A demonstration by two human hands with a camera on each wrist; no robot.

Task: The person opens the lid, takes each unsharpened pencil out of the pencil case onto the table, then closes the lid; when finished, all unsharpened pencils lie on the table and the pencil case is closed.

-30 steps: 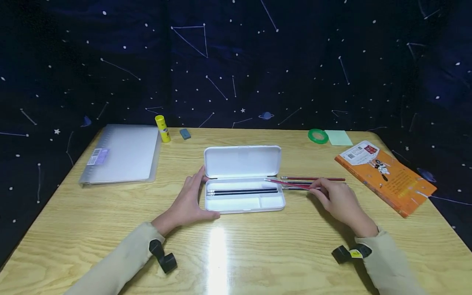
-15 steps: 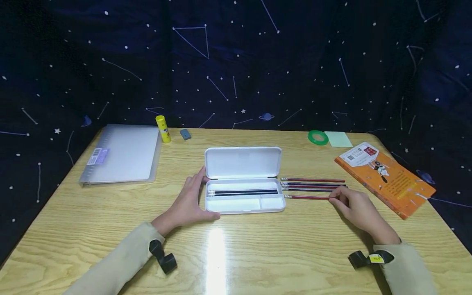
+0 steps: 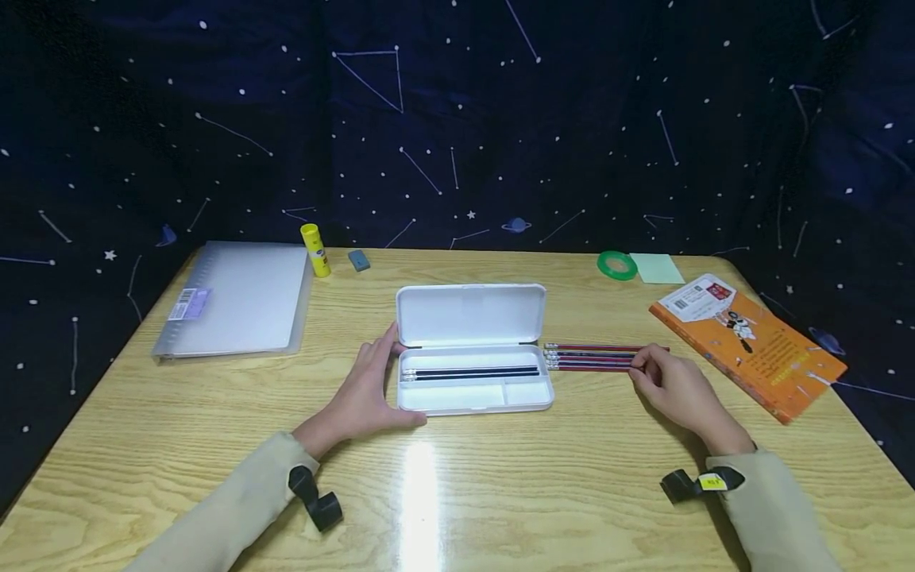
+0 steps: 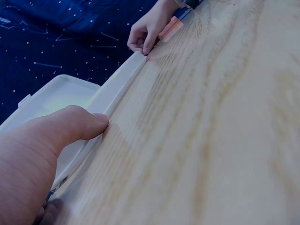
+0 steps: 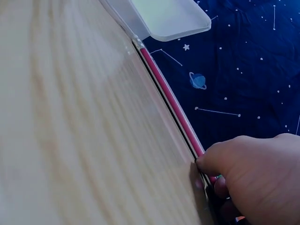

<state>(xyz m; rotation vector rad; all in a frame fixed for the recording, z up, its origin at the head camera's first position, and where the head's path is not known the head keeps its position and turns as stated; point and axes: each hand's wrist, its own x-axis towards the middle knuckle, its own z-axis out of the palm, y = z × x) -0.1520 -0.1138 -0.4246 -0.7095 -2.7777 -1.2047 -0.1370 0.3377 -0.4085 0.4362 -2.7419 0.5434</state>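
Note:
A white pencil case (image 3: 450,395) lies with its lid (image 3: 470,316) raised. Inside, dark pencils (image 3: 475,372) with pale ends lie lengthwise in the long compartment. My left hand (image 3: 364,389) holds the case at its left end, thumb along the front edge and fingers behind. In the left wrist view the thumb (image 4: 77,124) presses that front wall. Just right of the case, several red and dark pencils (image 3: 589,357) lie side by side on the table. My right hand (image 3: 672,389) pinches the nearest red pencil (image 5: 173,105) toward its right end; the fingers hide the tips.
A clear-covered notebook (image 3: 239,298), a yellow glue stick (image 3: 316,250) and a blue eraser (image 3: 359,260) are at the back left. Green tape (image 3: 617,265), pale sticky notes (image 3: 656,268) and an orange book (image 3: 750,345) lie to the right.
The right hand has taken the red pencil from over the case's right side to the table, then back against the other pencils' near side. The left hand and case stay put.

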